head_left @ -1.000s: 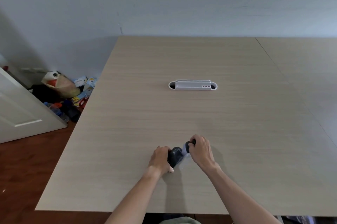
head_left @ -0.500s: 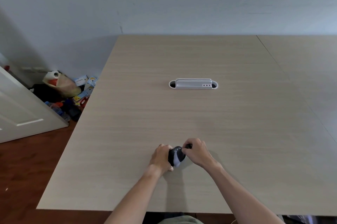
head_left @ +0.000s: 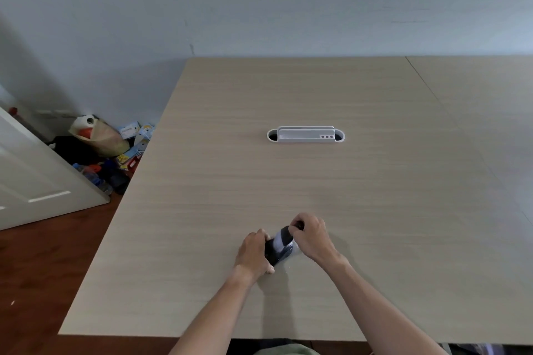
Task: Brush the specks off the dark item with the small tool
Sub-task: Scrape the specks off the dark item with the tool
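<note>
A small dark rounded item (head_left: 272, 253) rests on the wooden table (head_left: 288, 181) near its front edge. My left hand (head_left: 253, 250) grips the item from its left side. My right hand (head_left: 310, 236) holds a small brush (head_left: 284, 239) with a dark handle and pale bristles, pressed against the item's top right. Most of the handle is hidden under my right fingers. The specks are too small to make out.
A white cable grommet box (head_left: 305, 134) sits set into the table's middle. A second tabletop (head_left: 484, 112) joins on the right. Off the left edge, a pile of bags and boxes (head_left: 106, 149) lies on the floor beside a white door (head_left: 31, 178).
My right hand has shifted left and away over the dark item with the brush, its bristles now lying across the top. My left hand has stayed on the item.
</note>
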Available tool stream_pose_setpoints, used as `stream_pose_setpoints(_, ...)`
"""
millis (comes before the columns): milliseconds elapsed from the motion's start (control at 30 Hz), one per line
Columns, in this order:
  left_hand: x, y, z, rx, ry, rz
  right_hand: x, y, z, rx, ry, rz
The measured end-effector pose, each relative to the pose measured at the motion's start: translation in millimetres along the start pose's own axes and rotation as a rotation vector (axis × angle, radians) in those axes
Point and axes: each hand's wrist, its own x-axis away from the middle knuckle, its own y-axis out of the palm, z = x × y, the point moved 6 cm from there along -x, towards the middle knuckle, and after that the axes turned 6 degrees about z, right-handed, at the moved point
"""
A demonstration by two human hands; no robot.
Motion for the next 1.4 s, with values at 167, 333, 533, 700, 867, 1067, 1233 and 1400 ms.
stream_pose_setpoints(167, -1.7, -0.1, -0.1, 0.009, -0.002, -0.012, 1.4, -0.4, 4.0, 0.100, 0.007, 0.073)
stream_pose_setpoints(333, 0.0, -1.0, 0.4, 0.016, -0.003, -0.009, -1.6, -0.1, -3.2, -0.022, 0.019, 0.019)
stream_pose_setpoints(533, 1.6, -1.7, 2.9, 0.035, -0.001, -0.001, -0.8, -4.1, 9.6, 0.047, 0.044, 0.145)
stream_pose_setpoints(700, 3.9, -7.2, 0.2, 0.075, -0.043, 0.020, 0.2, 16.0, -6.9, -0.003, 0.003, -0.171)
stream_pose_setpoints(867, 8.1, -6.2, 1.7, 0.093, -0.062, 0.005, -4.0, 3.0, 1.1, 0.056, 0.030, 0.113)
stream_pose_setpoints(1067, 9.6, -10.7, 3.9, 0.061, -0.044, -0.001, -3.5, 0.1, 8.1, 0.100, -0.007, -0.077)
stream_pose_setpoints(1233, 9.3, -11.6, 5.1, 0.052, -0.050, 0.001, -0.7, -14.1, 17.0, -0.012, 0.048, 0.003)
stream_pose_setpoints(1400, 8.3, -12.4, 7.5, 0.032, -0.058, -0.006, 5.5, -14.6, 24.3, 0.029, 0.022, 0.039)
